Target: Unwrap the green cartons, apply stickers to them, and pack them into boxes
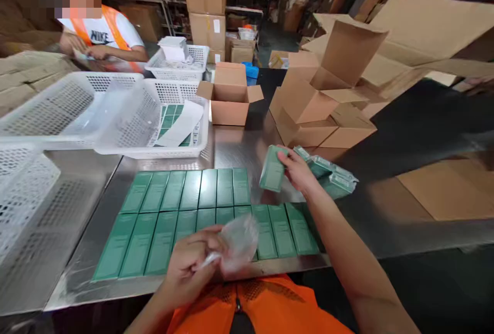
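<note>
Near the table's front edge, my left hand (198, 257) is closed on a crumpled clear plastic bag (241, 241), partly blurred. My right hand (297, 169) grips a flat green box (273, 169) by its right edge, above the metal table. Just right of that hand lie several green boxes in clear wrapping (328, 172), partly hidden by my wrist. Two rows of green boxes (162, 239) lie side by side in front of me; the plastic bag and my left hand cover part of the front row.
A white basket (154, 151) holds sheets of green labels (170, 118). More white baskets (46, 102) stand to the left. An open small carton (230, 112) and several stacked open cartons (312, 102) stand behind. A flat cardboard piece (451, 190) lies at right. A person in an orange vest (111, 28) works across the table.
</note>
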Motion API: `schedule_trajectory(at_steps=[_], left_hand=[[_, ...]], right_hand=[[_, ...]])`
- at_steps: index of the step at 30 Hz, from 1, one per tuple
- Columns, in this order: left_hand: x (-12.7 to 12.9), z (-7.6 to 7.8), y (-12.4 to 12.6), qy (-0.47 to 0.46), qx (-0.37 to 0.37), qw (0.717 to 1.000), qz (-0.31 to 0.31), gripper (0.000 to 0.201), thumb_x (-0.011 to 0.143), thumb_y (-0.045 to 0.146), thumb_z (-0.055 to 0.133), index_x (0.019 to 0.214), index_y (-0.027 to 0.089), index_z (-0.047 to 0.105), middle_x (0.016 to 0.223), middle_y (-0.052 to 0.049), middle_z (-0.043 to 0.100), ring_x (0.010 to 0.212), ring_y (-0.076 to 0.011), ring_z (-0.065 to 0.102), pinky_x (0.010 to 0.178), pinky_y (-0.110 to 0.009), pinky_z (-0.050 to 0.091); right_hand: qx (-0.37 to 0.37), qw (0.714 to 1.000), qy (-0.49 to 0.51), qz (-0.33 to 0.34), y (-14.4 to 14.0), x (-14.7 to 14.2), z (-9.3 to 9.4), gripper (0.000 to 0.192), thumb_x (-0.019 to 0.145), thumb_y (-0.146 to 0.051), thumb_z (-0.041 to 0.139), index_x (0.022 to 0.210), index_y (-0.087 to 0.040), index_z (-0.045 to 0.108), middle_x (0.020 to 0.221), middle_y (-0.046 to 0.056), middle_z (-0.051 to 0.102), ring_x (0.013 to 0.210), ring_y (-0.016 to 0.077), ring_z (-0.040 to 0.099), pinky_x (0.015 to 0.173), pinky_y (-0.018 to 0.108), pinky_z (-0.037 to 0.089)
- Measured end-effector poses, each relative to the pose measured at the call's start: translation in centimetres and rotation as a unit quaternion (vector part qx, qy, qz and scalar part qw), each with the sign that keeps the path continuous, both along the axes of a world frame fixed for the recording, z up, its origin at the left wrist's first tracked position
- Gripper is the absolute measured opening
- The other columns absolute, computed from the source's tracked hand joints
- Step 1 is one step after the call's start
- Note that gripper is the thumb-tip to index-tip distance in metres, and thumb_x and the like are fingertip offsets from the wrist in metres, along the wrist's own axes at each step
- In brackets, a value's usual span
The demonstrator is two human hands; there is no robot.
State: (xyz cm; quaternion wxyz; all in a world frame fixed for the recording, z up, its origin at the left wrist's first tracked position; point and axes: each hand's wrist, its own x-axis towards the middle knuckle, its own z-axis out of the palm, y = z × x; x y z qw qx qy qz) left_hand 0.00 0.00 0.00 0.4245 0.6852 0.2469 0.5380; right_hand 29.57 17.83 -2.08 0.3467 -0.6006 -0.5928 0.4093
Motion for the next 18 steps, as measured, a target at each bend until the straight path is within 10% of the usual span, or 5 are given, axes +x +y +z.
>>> schedule_trajectory(at_steps=[4,10,14,18], left_hand=[[-1.0,-1.4,-2.3,-0.107,-0.287,0.95,0.061,0.014,0.095,0.035,0.058,0.087,0.024,0.053,0.067,0.004,0.048,0.058,-0.01,0.047,0.056,-0.019,0.044],[-1.8,-1.0,-3.7,0.046,-0.414,0.907,-0.055,0.036,0.08,0.057,0.067,0.077,0.021,0.074,0.085,-0.007,0.06,0.075,-0.0204,0.057,0.068,-0.031,0.051],[-2.4,-1.6,-4.2,0.071,-0.509,0.853,-0.094,0.034,0.079,0.054,0.067,0.083,0.022,0.077,0.079,-0.009,0.07,0.075,-0.0258,0.066,0.076,-0.04,0.056],[-3.3,-1.4,-5.0,0.063,-0.436,0.898,-0.014,0.038,0.081,0.056,0.066,0.088,0.022,0.079,0.09,-0.012,0.074,0.072,-0.025,0.068,0.071,-0.036,0.057]], right_hand=[[-0.026,0.998,-0.047,0.01,-0.2,-1.8,-2.7,0.047,0.092,-0.056,0.053,0.124,-0.021,0.052,0.105,0.009,0.068,0.09,0.0231,0.066,0.072,0.035,0.055],[0.031,0.981,-0.19,0.038,-0.7,-2.8,-4.2,0.037,0.09,-0.045,0.06,0.115,-0.018,0.065,0.117,0.015,0.062,0.117,0.0316,0.055,0.104,0.048,0.04],[0.082,0.961,-0.256,0.071,-2.3,-2.8,-2.2,0.044,0.086,-0.047,0.065,0.121,-0.02,0.066,0.126,0.015,0.06,0.123,0.0347,0.051,0.106,0.049,0.039],[0.185,0.924,-0.335,-0.016,-2.9,-1.5,2.7,0.064,0.094,-0.045,0.054,0.149,-0.016,0.041,0.153,0.02,0.038,0.139,0.0397,0.031,0.112,0.058,0.026]])
